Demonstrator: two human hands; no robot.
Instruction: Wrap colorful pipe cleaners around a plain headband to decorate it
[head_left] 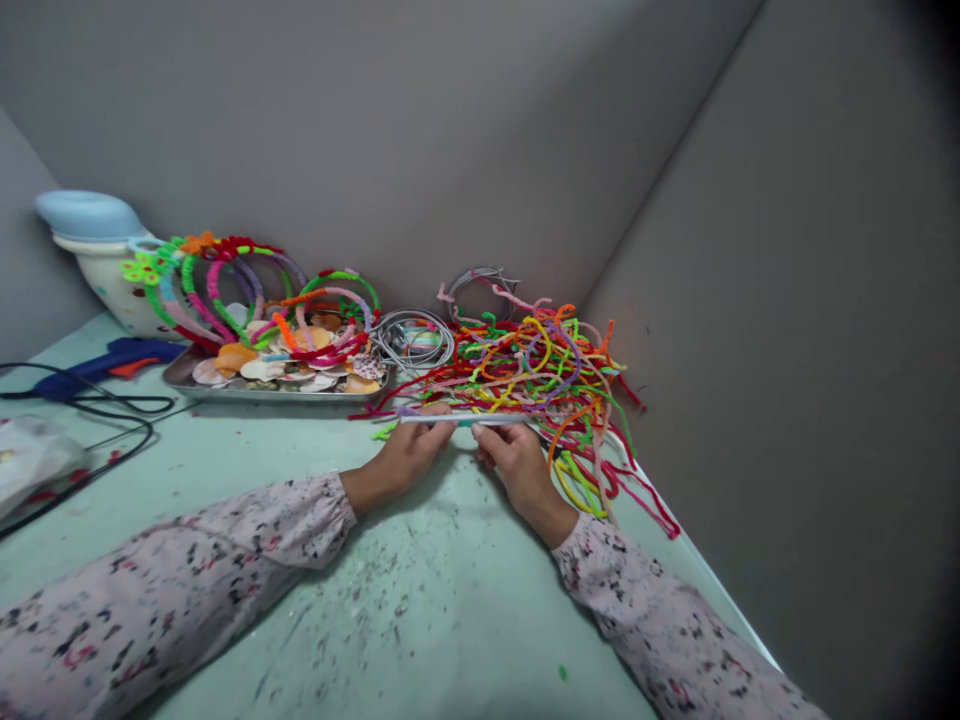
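My left hand (409, 455) and my right hand (517, 468) both pinch a thin, pale, straight pipe cleaner (461, 421), held level between them just above the table. Each hand's fingers are closed on one end of it. Right behind my hands lies a tangled heap of pipe cleaners (544, 375) in red, green, yellow, orange and purple. Both arms wear pale flowered sleeves.
A metal tray (187, 378) at the left holds shells and several pipe-cleaner-wrapped headbands (225, 285). Bare wire hoops (412, 340) lie beside it. A blue glue gun (105, 362) with black cable, a white and blue container (94, 250) and a plastic bag (26, 460) sit far left. Grey walls enclose the corner.
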